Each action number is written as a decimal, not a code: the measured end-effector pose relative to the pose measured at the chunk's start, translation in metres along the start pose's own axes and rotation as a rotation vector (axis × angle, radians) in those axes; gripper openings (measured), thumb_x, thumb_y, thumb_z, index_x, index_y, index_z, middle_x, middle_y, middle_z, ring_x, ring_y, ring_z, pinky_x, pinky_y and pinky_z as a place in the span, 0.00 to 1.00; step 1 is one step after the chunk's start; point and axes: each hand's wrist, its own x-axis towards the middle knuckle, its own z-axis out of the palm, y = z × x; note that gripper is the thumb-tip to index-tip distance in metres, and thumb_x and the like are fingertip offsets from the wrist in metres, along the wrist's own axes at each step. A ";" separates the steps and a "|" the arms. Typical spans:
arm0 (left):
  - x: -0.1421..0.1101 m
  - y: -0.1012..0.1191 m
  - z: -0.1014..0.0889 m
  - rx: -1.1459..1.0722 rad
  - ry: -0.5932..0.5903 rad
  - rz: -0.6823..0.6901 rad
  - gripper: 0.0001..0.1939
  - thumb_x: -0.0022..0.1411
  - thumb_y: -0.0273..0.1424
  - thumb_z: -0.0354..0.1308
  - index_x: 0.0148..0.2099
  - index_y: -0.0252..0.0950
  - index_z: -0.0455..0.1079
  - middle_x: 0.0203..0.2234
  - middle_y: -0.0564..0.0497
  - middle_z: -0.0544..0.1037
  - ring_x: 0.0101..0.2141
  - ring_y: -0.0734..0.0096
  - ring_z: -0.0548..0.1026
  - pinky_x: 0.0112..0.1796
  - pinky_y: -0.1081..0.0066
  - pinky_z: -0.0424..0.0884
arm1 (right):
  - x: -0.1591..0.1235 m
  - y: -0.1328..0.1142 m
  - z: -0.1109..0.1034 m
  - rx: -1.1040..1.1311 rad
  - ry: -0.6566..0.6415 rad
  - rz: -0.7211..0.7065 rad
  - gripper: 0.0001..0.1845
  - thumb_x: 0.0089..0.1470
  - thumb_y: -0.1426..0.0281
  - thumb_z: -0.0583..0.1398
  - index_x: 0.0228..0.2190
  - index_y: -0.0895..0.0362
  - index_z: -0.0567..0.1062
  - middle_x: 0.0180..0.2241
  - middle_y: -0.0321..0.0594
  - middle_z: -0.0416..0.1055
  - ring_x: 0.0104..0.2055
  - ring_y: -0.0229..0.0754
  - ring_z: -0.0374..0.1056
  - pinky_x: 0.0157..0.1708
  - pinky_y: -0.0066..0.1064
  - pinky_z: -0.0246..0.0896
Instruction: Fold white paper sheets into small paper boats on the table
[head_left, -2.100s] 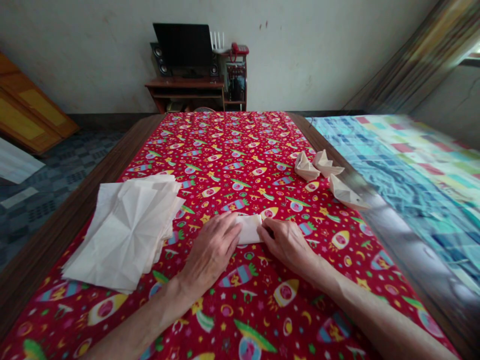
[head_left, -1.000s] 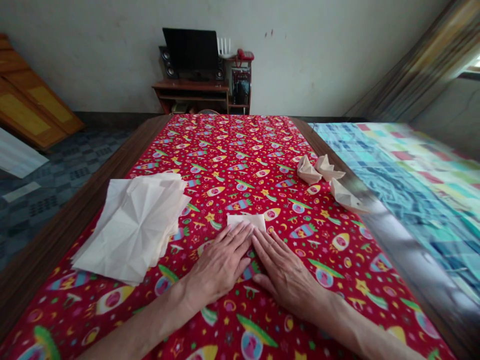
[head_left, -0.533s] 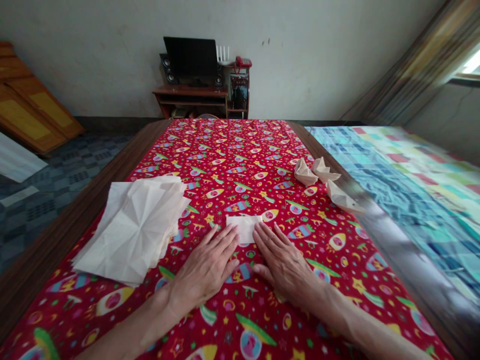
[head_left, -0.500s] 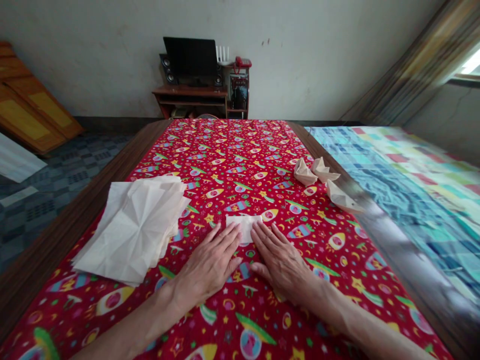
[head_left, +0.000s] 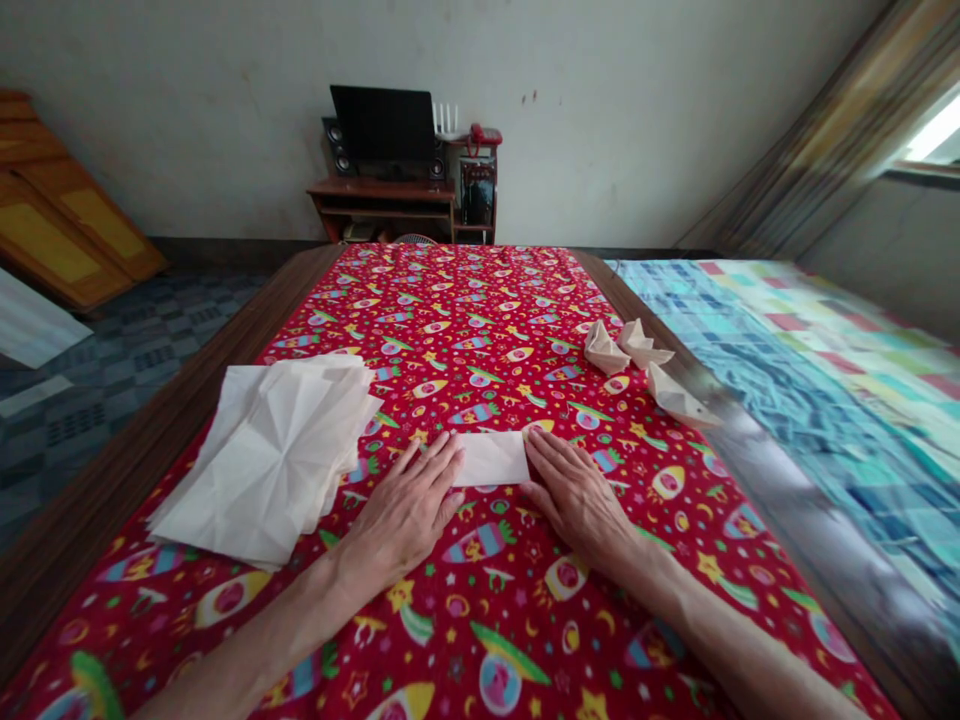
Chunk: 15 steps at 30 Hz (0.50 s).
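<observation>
A narrow folded strip of white paper (head_left: 492, 459) lies flat on the red patterned tablecloth (head_left: 480, 610). My left hand (head_left: 414, 500) rests palm down at the strip's left end, its fingertips touching or just over that edge. At the right end lies my right hand (head_left: 581, 495), also palm down with fingers stretched out. Neither hand grips anything. To the left of my left hand is a stack of creased white paper sheets (head_left: 277, 460). Folded paper pieces (head_left: 606, 348) with pointed ends stand by the cloth's right edge, beyond my right hand.
The wooden table rim (head_left: 757, 450) shows along both sides of the cloth. A bed with a checked blue sheet (head_left: 697, 330) adjoins on the right. Against the far wall stands a small desk (head_left: 382, 190) with a monitor (head_left: 382, 128). An orange cabinet (head_left: 75, 210) is at left.
My hands have slid apart, outward toward the two ends of the paper strip, so more of it shows between them. The camera view has shifted slightly.
</observation>
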 end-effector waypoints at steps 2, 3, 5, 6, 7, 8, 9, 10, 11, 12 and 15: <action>-0.002 0.001 0.002 -0.035 0.029 -0.014 0.22 0.69 0.32 0.42 0.61 0.31 0.60 0.61 0.42 0.60 0.62 0.60 0.55 0.59 0.54 0.57 | 0.002 -0.003 -0.004 0.058 0.046 0.098 0.20 0.63 0.61 0.50 0.47 0.61 0.70 0.45 0.50 0.73 0.47 0.47 0.68 0.44 0.38 0.64; -0.003 0.001 0.003 -0.056 0.044 -0.021 0.22 0.69 0.31 0.42 0.61 0.30 0.60 0.62 0.42 0.60 0.62 0.60 0.55 0.59 0.54 0.58 | 0.004 -0.005 -0.005 0.079 0.054 0.145 0.18 0.62 0.60 0.51 0.43 0.59 0.72 0.39 0.47 0.74 0.41 0.45 0.69 0.39 0.35 0.65; -0.003 0.001 0.004 -0.089 0.066 -0.033 0.22 0.69 0.30 0.41 0.61 0.30 0.60 0.62 0.41 0.59 0.62 0.60 0.55 0.59 0.55 0.59 | 0.007 -0.007 -0.007 0.101 0.040 0.208 0.16 0.60 0.57 0.54 0.35 0.57 0.71 0.30 0.41 0.72 0.32 0.41 0.68 0.31 0.31 0.61; -0.003 0.001 0.005 -0.101 0.073 -0.040 0.22 0.69 0.30 0.41 0.61 0.30 0.60 0.62 0.41 0.58 0.63 0.60 0.55 0.59 0.56 0.59 | 0.009 -0.008 -0.007 0.106 0.031 0.219 0.15 0.59 0.57 0.56 0.33 0.57 0.70 0.29 0.39 0.70 0.30 0.40 0.67 0.29 0.30 0.59; -0.003 0.001 0.005 -0.112 0.079 -0.045 0.22 0.69 0.30 0.42 0.62 0.29 0.59 0.62 0.41 0.58 0.63 0.60 0.54 0.59 0.56 0.59 | 0.010 -0.008 -0.006 0.112 0.025 0.220 0.15 0.58 0.56 0.57 0.31 0.56 0.69 0.28 0.38 0.69 0.29 0.40 0.66 0.28 0.29 0.58; -0.003 0.001 0.005 -0.124 0.083 -0.049 0.22 0.69 0.29 0.42 0.62 0.29 0.58 0.63 0.40 0.57 0.63 0.61 0.54 0.59 0.56 0.59 | 0.011 -0.009 -0.005 0.119 0.024 0.219 0.15 0.56 0.57 0.58 0.30 0.56 0.68 0.27 0.37 0.69 0.28 0.39 0.65 0.27 0.28 0.56; -0.003 0.000 0.005 -0.136 0.088 -0.053 0.23 0.69 0.29 0.42 0.63 0.29 0.56 0.63 0.40 0.56 0.63 0.61 0.53 0.60 0.57 0.58 | 0.011 -0.009 -0.004 0.129 0.024 0.219 0.14 0.55 0.57 0.59 0.29 0.56 0.67 0.26 0.36 0.68 0.27 0.38 0.65 0.26 0.28 0.55; -0.003 0.000 0.005 -0.150 0.092 -0.057 0.23 0.69 0.29 0.42 0.64 0.29 0.54 0.64 0.40 0.54 0.63 0.61 0.52 0.60 0.57 0.58 | 0.011 -0.010 -0.002 0.141 0.022 0.225 0.14 0.55 0.59 0.60 0.28 0.56 0.67 0.25 0.35 0.68 0.26 0.37 0.64 0.25 0.27 0.53; -0.003 0.000 0.005 -0.165 0.096 -0.063 0.24 0.69 0.29 0.42 0.65 0.30 0.51 0.64 0.40 0.53 0.64 0.61 0.52 0.60 0.57 0.58 | 0.010 -0.010 0.000 0.158 0.014 0.233 0.13 0.54 0.60 0.60 0.26 0.55 0.67 0.23 0.33 0.67 0.24 0.36 0.63 0.23 0.26 0.51; -0.003 0.001 0.005 -0.181 0.102 -0.068 0.25 0.69 0.29 0.42 0.66 0.30 0.49 0.65 0.40 0.51 0.64 0.61 0.51 0.60 0.58 0.57 | 0.009 -0.011 0.002 0.180 0.003 0.243 0.13 0.53 0.62 0.61 0.25 0.55 0.66 0.22 0.32 0.66 0.22 0.35 0.62 0.22 0.26 0.49; -0.003 0.001 0.005 -0.225 0.138 -0.088 0.28 0.69 0.29 0.42 0.68 0.34 0.41 0.66 0.42 0.46 0.64 0.61 0.48 0.61 0.58 0.56 | 0.007 -0.012 0.004 0.276 0.003 0.242 0.11 0.53 0.68 0.61 0.22 0.56 0.66 0.19 0.30 0.65 0.20 0.33 0.59 0.21 0.25 0.47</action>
